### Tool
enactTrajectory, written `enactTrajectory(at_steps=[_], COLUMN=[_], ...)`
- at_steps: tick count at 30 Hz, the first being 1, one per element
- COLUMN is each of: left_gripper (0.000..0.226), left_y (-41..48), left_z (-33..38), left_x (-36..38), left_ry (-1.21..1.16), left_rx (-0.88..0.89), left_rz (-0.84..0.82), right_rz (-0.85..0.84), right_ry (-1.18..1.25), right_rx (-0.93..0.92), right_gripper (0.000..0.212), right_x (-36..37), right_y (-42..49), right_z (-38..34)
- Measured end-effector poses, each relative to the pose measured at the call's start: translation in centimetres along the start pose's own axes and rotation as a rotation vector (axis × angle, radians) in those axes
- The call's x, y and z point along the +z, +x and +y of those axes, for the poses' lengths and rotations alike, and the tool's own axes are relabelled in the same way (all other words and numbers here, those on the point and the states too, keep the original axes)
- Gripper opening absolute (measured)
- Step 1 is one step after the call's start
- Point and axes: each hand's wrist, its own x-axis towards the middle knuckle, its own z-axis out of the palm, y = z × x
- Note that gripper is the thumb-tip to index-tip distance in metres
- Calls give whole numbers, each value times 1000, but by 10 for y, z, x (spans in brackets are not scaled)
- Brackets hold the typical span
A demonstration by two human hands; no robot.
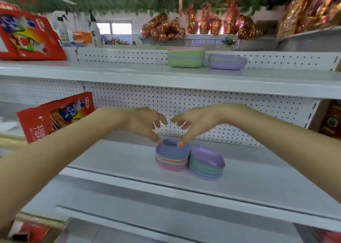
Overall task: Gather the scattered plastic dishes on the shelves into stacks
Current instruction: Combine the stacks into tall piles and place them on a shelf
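On the middle shelf (120, 161), the left hand (142, 121) and right hand (195, 121) hang over the blue-topped dish stack (172, 156). Each grip is loose, the fingers half curled round nothing, and only the thumb tips touch the top rim. The purple-topped dish stack (206, 163) stands against its right side.

Left hand (144, 121), right hand (196, 121) outstretched, relaxed.

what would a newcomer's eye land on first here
The left hand and right hand meet at centre over a blue-topped stack on the middle shelf, thumbs on its rim. A purple-topped stack sits close on its right. A red bag leans at far left.
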Motion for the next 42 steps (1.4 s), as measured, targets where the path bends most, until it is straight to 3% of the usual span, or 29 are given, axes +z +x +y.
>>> enactTrajectory(at_steps=[7,15,22,29,38,42], left_gripper=[63,61,56,60,64,80], left_y=[-44,-37,9,73,158,175], left_z=[11,13,8,-18,-61,-76], left_x=[-79,-145,-178,-207,-217,-216], left_ry=[-2,49,201,276,206,81], left_rx=[8,3,-22,26,110,128], left_rz=[124,245,269,285,254,290], right_rz=[92,234,290,417,443,458], right_ry=[0,57,-43,31,10,93], right_rx=[-47,-17,91,165,257,260], right_gripper=[88,87,77,72,74,76], right_x=[-80,-141,-160,-174,-182,-189], right_y=[-37,-52,-39,-3,54,75], right_z=[-28,-5,42,99,137,144])
